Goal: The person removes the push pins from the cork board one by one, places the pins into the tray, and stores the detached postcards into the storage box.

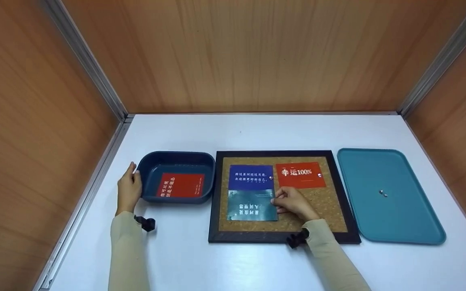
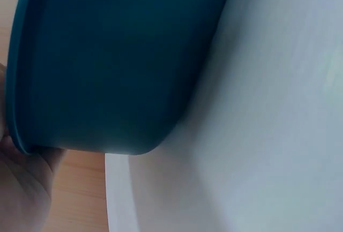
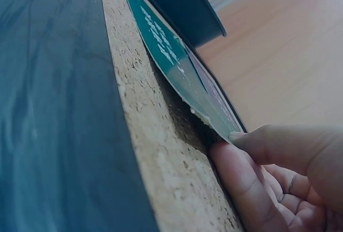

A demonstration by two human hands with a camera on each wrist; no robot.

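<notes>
Teal card [image 1: 252, 206] lies on the corkboard [image 1: 241, 225], lower L part, long axis running L–R; its lettering looks upside down in the head view. Its upper long edge meets the blue card [image 1: 247, 173], whose lettering reads upright.

R hand [image 1: 293, 202] is at the teal card's R short edge, thumb & fingertips closed on it in a pinch; the R wrist view shows that edge bowed up off the cork, w/ a gap under. Red card [image 1: 301, 182] is just above the R hand, long axis also approx L–R.

L hand [image 1: 129, 188] is well apart from the teal card, at the L end of the bin [image 1: 176, 199], fingers fairly straight against its side, nothing pinched that I can see. Bin sits btwn L hand & board, w/ another red card inside. Tray [image 1: 378, 169] is R of the board, w/ small shiny bits [image 1: 382, 193] on it.
</notes>
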